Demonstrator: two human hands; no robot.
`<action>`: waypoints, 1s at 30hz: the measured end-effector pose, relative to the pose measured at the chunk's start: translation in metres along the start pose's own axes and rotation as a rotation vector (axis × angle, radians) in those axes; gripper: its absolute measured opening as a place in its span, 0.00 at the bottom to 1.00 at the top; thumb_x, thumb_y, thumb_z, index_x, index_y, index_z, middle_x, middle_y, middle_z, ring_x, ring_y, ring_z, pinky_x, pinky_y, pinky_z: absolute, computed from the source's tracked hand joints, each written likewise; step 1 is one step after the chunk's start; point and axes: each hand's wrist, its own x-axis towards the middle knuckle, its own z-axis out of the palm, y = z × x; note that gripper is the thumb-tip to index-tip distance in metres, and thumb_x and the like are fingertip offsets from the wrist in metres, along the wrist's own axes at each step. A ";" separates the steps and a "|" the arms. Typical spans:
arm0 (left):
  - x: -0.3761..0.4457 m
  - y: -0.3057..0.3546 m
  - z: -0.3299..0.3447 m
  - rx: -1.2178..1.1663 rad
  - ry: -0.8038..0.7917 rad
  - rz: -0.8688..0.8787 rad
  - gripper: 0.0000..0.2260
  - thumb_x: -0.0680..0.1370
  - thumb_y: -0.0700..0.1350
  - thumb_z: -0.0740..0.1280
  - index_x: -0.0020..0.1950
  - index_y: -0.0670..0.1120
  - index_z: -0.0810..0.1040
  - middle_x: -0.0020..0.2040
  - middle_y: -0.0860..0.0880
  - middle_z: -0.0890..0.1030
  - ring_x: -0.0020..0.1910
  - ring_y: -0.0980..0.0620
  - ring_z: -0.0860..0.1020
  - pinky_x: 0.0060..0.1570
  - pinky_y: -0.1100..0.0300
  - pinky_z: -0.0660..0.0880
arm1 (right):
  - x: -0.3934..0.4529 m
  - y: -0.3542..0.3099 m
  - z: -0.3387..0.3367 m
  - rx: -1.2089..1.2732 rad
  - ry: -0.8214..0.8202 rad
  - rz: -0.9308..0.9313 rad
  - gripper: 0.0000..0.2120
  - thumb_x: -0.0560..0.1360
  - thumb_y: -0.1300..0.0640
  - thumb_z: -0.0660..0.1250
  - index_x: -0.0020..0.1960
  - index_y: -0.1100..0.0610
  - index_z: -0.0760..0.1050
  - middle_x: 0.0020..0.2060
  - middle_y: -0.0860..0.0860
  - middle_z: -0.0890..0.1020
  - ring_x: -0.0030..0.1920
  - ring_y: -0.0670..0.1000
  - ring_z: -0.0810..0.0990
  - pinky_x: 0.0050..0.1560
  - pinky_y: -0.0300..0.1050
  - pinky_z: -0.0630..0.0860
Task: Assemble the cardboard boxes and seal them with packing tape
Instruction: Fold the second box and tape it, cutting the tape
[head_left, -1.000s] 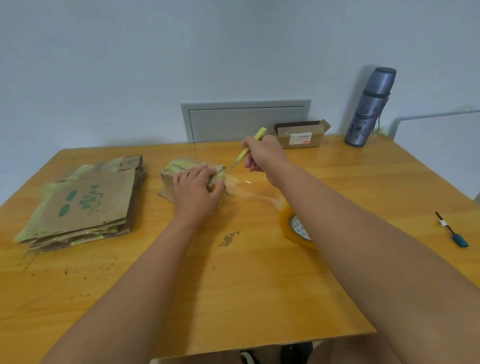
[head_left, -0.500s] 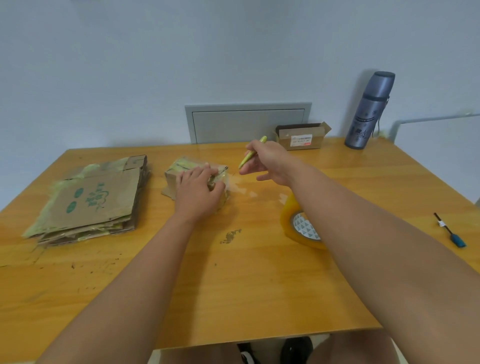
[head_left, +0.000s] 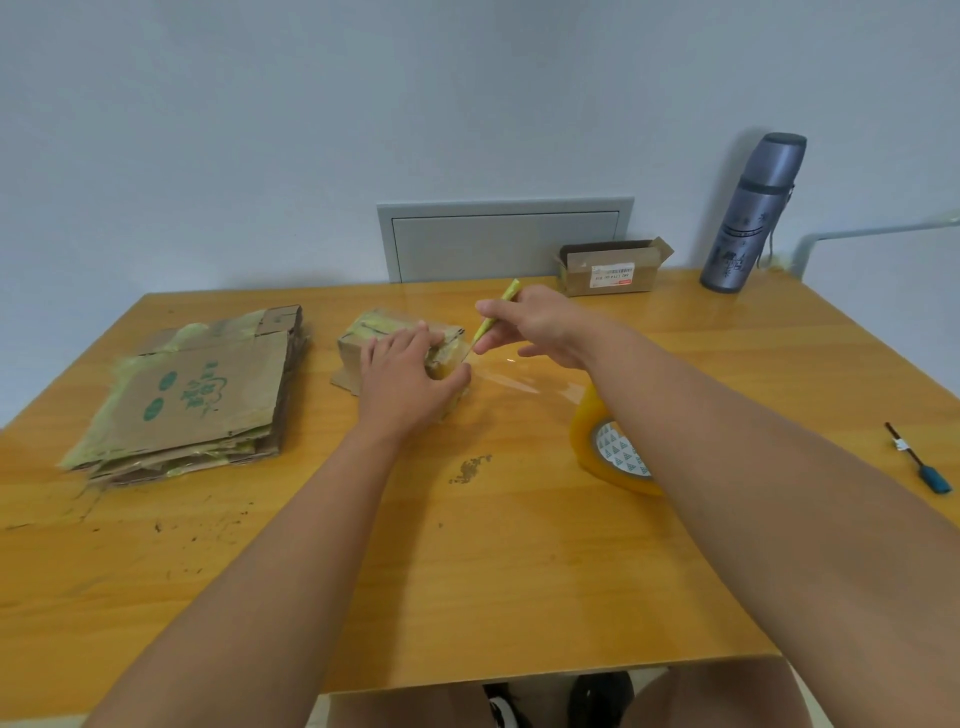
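Right hand (head_left: 545, 325) lowered yellow cutter (head_left: 491, 323) toward box (head_left: 358, 345); labels unreadable.

— What carries everything here?

— A glossy orange-yellow wooden table (head_left: 467, 597), scuffed with dark marks at lower left and a small brown smear at centre.

— And on it?

— A stack of flattened brown cardboard boxes with green print (head_left: 202, 400) at left; a small taped-up brown cardboard box (head_left: 363, 343) at centre; a roll of clear yellowish packing tape (head_left: 597, 447) right of centre. Top right: an open brown cardboard box with a white label (head_left: 613, 270) and a tall grey-blue metal flask (head_left: 748, 218). Far right, a thin dark tool with a teal handle (head_left: 922, 462).
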 end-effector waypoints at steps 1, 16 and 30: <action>0.000 0.000 0.000 0.004 0.001 0.002 0.27 0.76 0.66 0.62 0.70 0.54 0.72 0.75 0.52 0.68 0.75 0.50 0.62 0.76 0.47 0.46 | 0.001 0.001 0.000 -0.008 -0.003 0.002 0.14 0.82 0.47 0.62 0.56 0.57 0.77 0.43 0.51 0.87 0.55 0.47 0.81 0.63 0.57 0.67; -0.001 0.001 -0.002 -0.026 0.009 -0.006 0.27 0.76 0.66 0.64 0.70 0.53 0.73 0.75 0.53 0.68 0.75 0.52 0.61 0.77 0.49 0.44 | 0.009 0.013 -0.002 -0.128 0.275 -0.067 0.07 0.81 0.59 0.62 0.58 0.55 0.70 0.42 0.56 0.85 0.38 0.54 0.85 0.43 0.47 0.81; 0.001 0.005 -0.002 -0.085 0.027 -0.052 0.20 0.80 0.60 0.57 0.68 0.53 0.75 0.73 0.51 0.71 0.73 0.49 0.64 0.76 0.49 0.46 | 0.002 0.014 0.003 -0.280 0.013 -0.034 0.20 0.74 0.67 0.71 0.60 0.56 0.67 0.45 0.57 0.76 0.40 0.52 0.77 0.40 0.44 0.79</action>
